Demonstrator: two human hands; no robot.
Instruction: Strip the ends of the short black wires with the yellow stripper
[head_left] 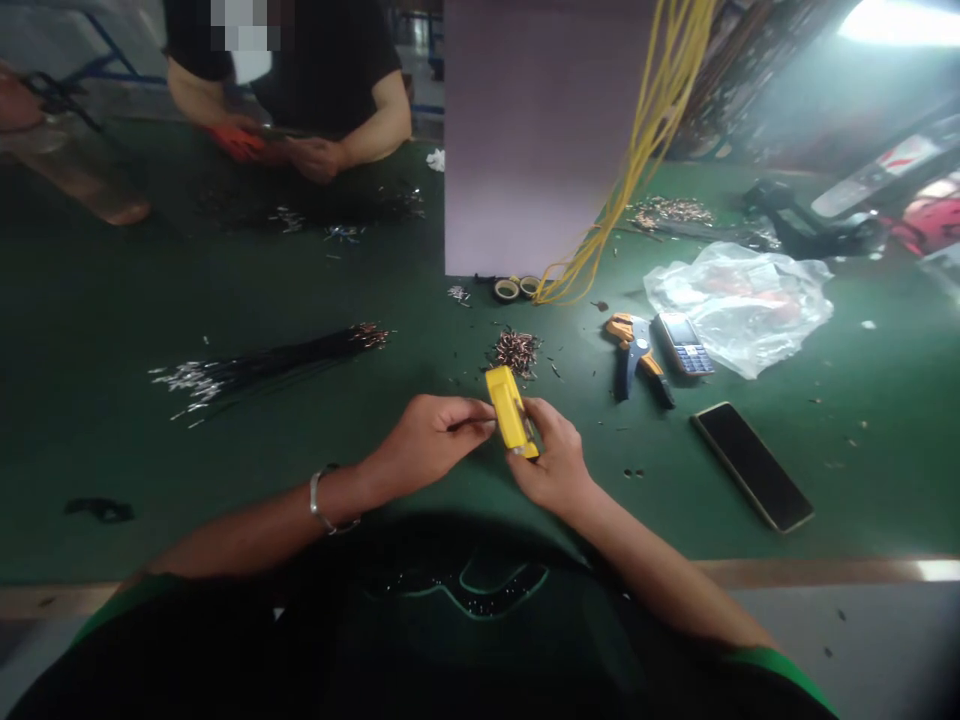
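My right hand point(553, 458) is closed around a yellow boxy hand tool point(510, 412), held upright and slightly tilted over the table. To its left, my left hand point(439, 440) pinches what looks like a thin dark wire point(472, 423), its end at the tool's left side. Whether the wire enters the tool is hidden. Just beyond the tool lies a pile of short copper-ended wire bits point(516, 352). A bundle of black wires point(289, 362) rests to the left, silvery ends at one side and copper ends at the other.
Orange-and-dark pliers point(636, 350), a keypad phone point(684, 345), a smartphone point(752, 465) and a clear plastic bag point(750, 300) lie right. Tape rolls point(507, 290) sit beneath a pale upright panel point(532, 140) beside yellow cables point(645, 150). Across the green table point(247, 460), a person point(322, 80) works.
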